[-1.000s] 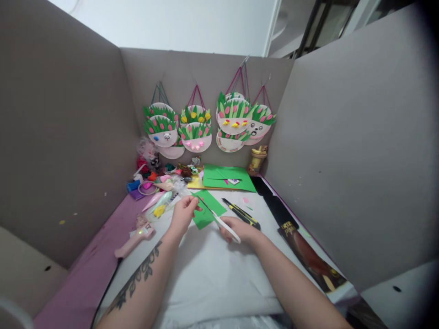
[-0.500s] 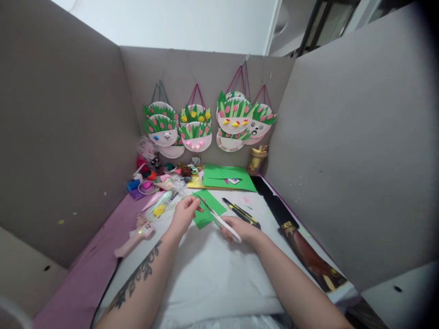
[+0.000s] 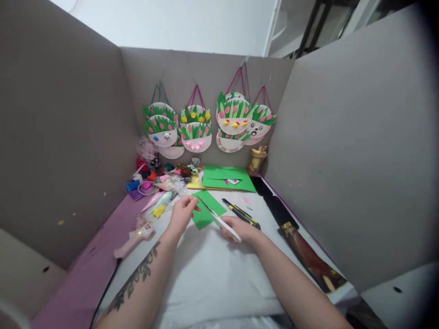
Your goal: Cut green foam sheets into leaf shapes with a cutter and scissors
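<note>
My right hand (image 3: 235, 228) grips a pair of scissors (image 3: 224, 224) by the white handles, with the blades pointing up and left. Just left of the blade tips, my left hand (image 3: 183, 211) is closed in a pinch; whatever its fingertips hold is too small to make out. Beneath both hands a green paper piece (image 3: 206, 219) lies on the white table cover, partly hidden by the scissors. A black and yellow utility knife (image 3: 240, 212) rests just beyond my right hand.
Green sheets (image 3: 226, 173) lie at the back. A pink glue gun (image 3: 135, 240) and its cord are on the left, near bagged coloured craft pieces (image 3: 161, 196). Decorated paper-plate baskets (image 3: 195, 139) hang on the grey back panel. Along the right lies a dark printed strip (image 3: 310, 258).
My left hand has shifted slightly left, a little farther from the scissor tips. The right hand and the scissors have barely moved.
</note>
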`<state>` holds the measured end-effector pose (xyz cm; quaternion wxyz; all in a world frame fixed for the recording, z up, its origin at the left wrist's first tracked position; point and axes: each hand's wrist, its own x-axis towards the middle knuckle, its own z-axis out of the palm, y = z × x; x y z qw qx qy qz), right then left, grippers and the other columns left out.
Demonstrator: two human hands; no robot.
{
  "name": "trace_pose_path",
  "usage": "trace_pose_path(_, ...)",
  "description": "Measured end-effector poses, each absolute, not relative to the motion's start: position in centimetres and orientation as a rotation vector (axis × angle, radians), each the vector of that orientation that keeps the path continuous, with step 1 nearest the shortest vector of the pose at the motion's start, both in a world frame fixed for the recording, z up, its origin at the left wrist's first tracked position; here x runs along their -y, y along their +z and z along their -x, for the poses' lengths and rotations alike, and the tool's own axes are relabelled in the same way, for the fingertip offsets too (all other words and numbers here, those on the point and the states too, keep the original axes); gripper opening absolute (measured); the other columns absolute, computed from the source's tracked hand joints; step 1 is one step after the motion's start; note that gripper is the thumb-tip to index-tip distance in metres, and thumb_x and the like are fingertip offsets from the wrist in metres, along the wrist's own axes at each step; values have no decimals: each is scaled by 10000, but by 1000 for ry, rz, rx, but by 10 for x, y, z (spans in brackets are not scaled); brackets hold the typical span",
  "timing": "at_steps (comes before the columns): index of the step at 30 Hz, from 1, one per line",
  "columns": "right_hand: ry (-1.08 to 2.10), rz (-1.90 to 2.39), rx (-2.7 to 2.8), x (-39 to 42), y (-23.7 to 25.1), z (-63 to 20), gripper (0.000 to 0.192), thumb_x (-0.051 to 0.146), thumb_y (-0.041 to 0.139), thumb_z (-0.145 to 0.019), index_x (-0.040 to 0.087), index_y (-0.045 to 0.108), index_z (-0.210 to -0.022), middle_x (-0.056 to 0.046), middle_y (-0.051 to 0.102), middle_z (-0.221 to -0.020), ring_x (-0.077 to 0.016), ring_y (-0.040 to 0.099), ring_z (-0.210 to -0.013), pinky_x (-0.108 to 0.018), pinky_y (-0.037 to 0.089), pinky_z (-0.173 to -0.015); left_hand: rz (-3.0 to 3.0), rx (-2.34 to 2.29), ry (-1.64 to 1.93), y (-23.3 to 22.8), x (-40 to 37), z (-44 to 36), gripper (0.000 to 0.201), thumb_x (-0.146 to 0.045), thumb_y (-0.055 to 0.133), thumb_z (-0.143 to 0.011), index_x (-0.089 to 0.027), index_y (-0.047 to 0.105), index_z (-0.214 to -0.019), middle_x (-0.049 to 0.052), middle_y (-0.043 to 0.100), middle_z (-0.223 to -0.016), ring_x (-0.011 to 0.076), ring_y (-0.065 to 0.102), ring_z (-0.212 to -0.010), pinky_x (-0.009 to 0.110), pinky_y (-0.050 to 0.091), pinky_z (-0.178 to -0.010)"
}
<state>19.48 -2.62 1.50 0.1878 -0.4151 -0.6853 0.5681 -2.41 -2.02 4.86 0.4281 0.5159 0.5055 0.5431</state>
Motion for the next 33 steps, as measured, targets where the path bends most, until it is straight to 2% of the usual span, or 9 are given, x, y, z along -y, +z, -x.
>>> trace_pose_path(15, 1689, 1070, 1913, 25, 11, -197, 183, 203, 602, -623, 183, 478, -755, 62, 507, -590, -75, 471, -490, -193, 384, -476, -1402, -1178, 1274, 44, 18, 26, 279, -436, 579, -748, -184, 513, -649, 10, 621, -582, 119, 521, -514, 206, 309, -447)
trace_pose_path(25, 1602, 1077, 2004, 24, 10, -199, 93, 172, 548, -631, 173, 492, -706, 50, 526, -555, -69, 452, -455, -174, 327, -428, -1395, -1189, 1244, 51, 21, 25, 281, -442, 575, -727, -190, 506, -625, 17, 615, -565, 134, 536, -536, 212, 303, -444)
trace_pose_path(33, 1548, 1192, 1866, 18, 6, -204, 106, 186, 549, -608, 177, 500, -702, 55, 512, -556, -71, 449, -439, -184, 312, -412, -1308, -1211, 1322, 55, 21, 26, 277, -431, 605, -692, -185, 495, -628, -11, 584, -561, 124, 564, -542, 196, 317, -445)
